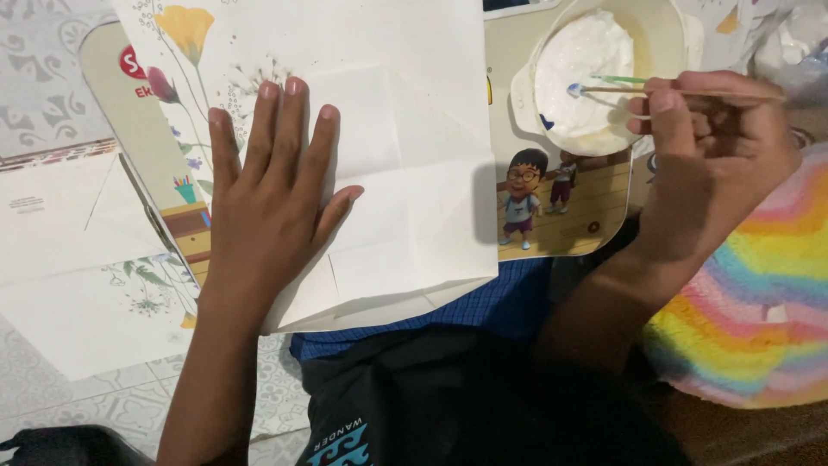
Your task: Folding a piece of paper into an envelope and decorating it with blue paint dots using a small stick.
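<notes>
Pinched in the right hand (720, 147), a thin brush (655, 90) dips its tip into white paste in the bowl (595, 78). Left hand (267, 190) lies flat, open, pinning the folded paper (405, 155); loading lightly would likely avoid drips.

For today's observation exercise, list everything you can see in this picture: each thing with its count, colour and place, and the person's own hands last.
Folded paper sheet: one, white with flower print, centre, on the board.
Lap board: one, tan with cartoon children, under the paper.
Bowl: one, cream, holding white paste, top right.
Brush: one, thin stick, tip in the bowl.
Cushion: one, rainbow-striped, right.
More paper: white, left, on the floor.
Left hand: flat on the paper.
Right hand: gripping the brush.
</notes>
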